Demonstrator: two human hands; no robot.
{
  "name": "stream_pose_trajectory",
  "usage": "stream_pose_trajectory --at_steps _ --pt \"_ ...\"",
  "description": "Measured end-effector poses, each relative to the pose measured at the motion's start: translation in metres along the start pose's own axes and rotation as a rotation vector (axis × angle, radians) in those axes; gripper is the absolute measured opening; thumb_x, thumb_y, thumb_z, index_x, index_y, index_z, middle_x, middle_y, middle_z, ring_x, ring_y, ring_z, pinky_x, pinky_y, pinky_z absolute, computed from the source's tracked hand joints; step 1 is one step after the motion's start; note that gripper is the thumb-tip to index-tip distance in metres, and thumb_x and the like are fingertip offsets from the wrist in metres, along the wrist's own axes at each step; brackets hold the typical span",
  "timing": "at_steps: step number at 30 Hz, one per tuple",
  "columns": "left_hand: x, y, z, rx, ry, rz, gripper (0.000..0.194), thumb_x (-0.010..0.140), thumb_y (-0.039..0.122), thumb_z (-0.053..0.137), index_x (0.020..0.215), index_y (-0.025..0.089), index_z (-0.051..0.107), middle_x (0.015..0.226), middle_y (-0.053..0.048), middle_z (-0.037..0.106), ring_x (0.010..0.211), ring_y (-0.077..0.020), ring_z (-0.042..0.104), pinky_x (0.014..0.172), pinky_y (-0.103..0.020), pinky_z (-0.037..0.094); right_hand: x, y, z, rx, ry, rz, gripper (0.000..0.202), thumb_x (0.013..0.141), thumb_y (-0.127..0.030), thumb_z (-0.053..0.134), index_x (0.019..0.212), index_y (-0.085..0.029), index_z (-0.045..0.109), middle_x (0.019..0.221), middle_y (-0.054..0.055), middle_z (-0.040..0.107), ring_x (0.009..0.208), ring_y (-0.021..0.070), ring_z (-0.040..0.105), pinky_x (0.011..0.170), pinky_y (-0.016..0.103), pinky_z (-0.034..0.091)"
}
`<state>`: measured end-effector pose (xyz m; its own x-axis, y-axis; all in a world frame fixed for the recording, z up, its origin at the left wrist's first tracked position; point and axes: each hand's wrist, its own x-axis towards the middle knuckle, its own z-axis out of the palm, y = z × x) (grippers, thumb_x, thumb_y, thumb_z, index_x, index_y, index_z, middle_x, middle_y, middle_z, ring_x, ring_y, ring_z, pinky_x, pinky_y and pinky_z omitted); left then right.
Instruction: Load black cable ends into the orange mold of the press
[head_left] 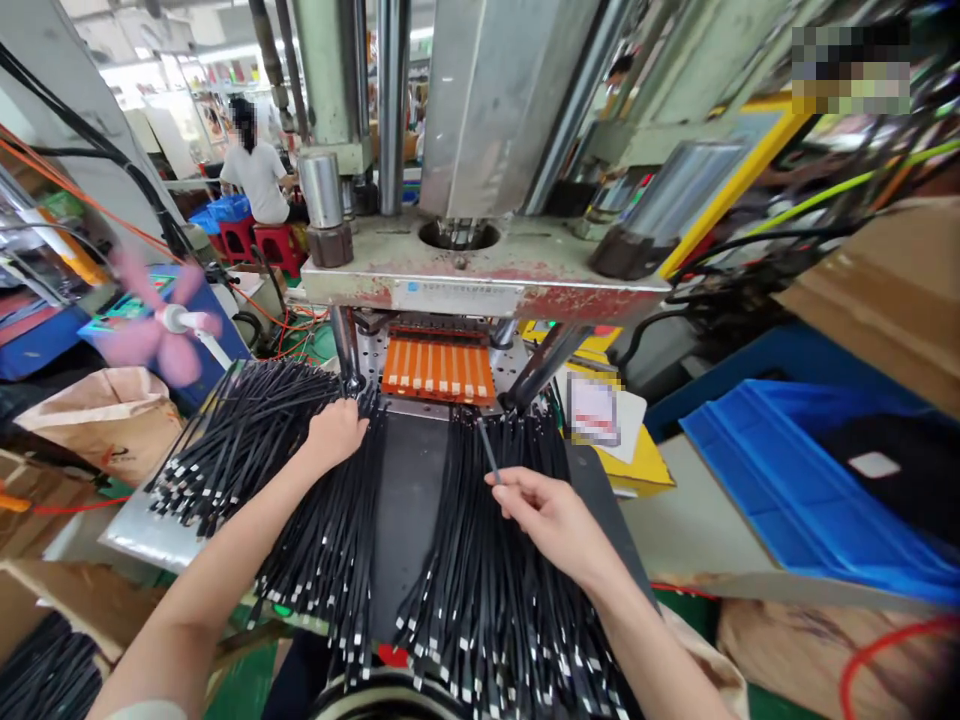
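My left hand [339, 434] is closed at the top of the left bundles of black cables [322, 540], beside a machine post; what its fingers hold is hidden. My right hand [536, 505] pinches a thin dark cable end [487, 448] above the right bundle of black cables [480, 570]. The cable end points up toward an orange fixture [439, 366] with several pale slots, which lies on the press bed under the machine's heavy plate [480, 290].
A pink fan [174, 319] stands at the left. Blue trays [795, 480] and a yellow box [645, 465] are at the right. A person in a white shirt [255, 182] sits behind, near red stools [279, 250]. Metal posts flank the orange fixture.
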<state>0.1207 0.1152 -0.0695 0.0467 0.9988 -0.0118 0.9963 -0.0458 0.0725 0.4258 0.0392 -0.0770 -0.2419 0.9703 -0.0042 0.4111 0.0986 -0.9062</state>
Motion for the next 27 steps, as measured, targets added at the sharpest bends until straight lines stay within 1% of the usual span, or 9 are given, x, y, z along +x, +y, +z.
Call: stream_pose_trajectory --at_steps 3,6,10,13,17,19,21,24,27 --pt "0.011 -0.001 0.007 -0.020 0.003 -0.012 0.023 0.099 0.025 0.040 0.104 0.014 0.060 0.104 -0.012 0.068 0.099 -0.0243 0.066 0.084 -0.032 0.048 0.004 -0.006 0.009 -0.011 -0.022 -0.058 0.037 0.090 -0.050 0.054 0.094 -0.016 0.068 0.058 -0.003 0.051 0.055 0.0154 0.050 0.054 0.027 0.040" --pt "0.009 -0.007 -0.007 -0.114 0.106 0.017 0.022 0.100 0.026 0.038 0.099 0.017 0.058 0.091 -0.007 0.069 0.089 -0.0209 0.067 0.081 -0.029 0.047 0.008 -0.018 0.017 -0.024 -0.029 -0.127 0.032 0.092 -0.046 0.053 0.090 -0.017 0.068 0.056 -0.004 0.047 0.053 0.0137 0.046 0.053 0.025 0.036" --pt "-0.013 0.005 -0.052 -0.692 0.264 0.270 0.018 0.098 0.031 0.043 0.087 0.019 0.051 0.076 -0.001 0.061 0.068 -0.0131 0.058 0.068 -0.023 0.044 0.011 -0.051 0.024 0.002 -0.009 -0.258 0.030 0.096 -0.040 0.051 0.084 -0.018 0.067 0.056 -0.004 0.050 0.053 0.0128 0.049 0.052 0.024 0.034" --pt "-0.038 0.026 -0.093 -1.000 0.201 0.423 0.022 0.099 0.037 0.046 0.085 0.020 0.051 0.074 0.001 0.057 0.058 -0.0092 0.050 0.058 -0.021 0.041 0.011 -0.079 0.029 0.075 0.059 -0.391 0.028 0.098 -0.039 0.052 0.089 -0.018 0.068 0.059 -0.003 0.056 0.052 0.0126 0.052 0.051 0.024 0.036" --pt "-0.055 0.054 -0.129 -1.051 0.060 0.574 0.021 0.096 0.038 0.053 0.096 0.019 0.062 0.076 0.000 0.059 0.050 -0.0080 0.049 0.049 -0.021 0.041 0.016 -0.104 0.033 0.169 0.170 -0.539 0.021 0.096 -0.034 0.055 0.093 -0.019 0.070 0.061 -0.003 0.060 0.051 0.0116 0.053 0.053 0.023 0.040" --pt "-0.051 0.064 -0.135 -0.987 0.086 0.638 0.022 0.096 0.035 0.053 0.092 0.018 0.065 0.079 -0.002 0.061 0.051 -0.0080 0.052 0.050 -0.021 0.042 0.021 -0.109 0.034 0.192 0.204 -0.564 0.017 0.095 -0.031 0.057 0.088 -0.020 0.068 0.060 -0.004 0.059 0.051 0.0108 0.052 0.054 0.023 0.041" --pt "-0.041 0.071 -0.136 -0.913 0.197 0.671 0.024 0.096 0.031 0.053 0.081 0.017 0.063 0.077 -0.002 0.061 0.055 -0.0083 0.054 0.053 -0.021 0.043 0.027 -0.107 0.037 0.176 0.214 -0.562 0.015 0.094 -0.028 0.058 0.085 -0.020 0.067 0.060 -0.004 0.058 0.051 0.0105 0.051 0.055 0.022 0.040" --pt "-0.016 0.076 -0.135 -0.883 0.395 0.682 0.023 0.095 0.028 0.053 0.077 0.016 0.058 0.073 -0.001 0.060 0.060 -0.0095 0.054 0.057 -0.021 0.042 0.042 -0.089 0.043 0.082 0.171 -0.559 0.015 0.094 -0.028 0.060 0.087 -0.019 0.069 0.068 -0.001 0.063 0.058 0.0128 0.055 0.058 0.024 0.042" --pt "0.017 0.075 -0.143 -0.881 0.557 0.731 0.017 0.095 0.027 0.054 0.084 0.015 0.060 0.081 -0.003 0.064 0.066 -0.0111 0.056 0.062 -0.022 0.044 0.072 -0.068 0.049 -0.038 0.107 -0.570 0.017 0.094 -0.029 0.059 0.086 -0.018 0.070 0.078 0.003 0.068 0.067 0.0159 0.060 0.064 0.026 0.044"
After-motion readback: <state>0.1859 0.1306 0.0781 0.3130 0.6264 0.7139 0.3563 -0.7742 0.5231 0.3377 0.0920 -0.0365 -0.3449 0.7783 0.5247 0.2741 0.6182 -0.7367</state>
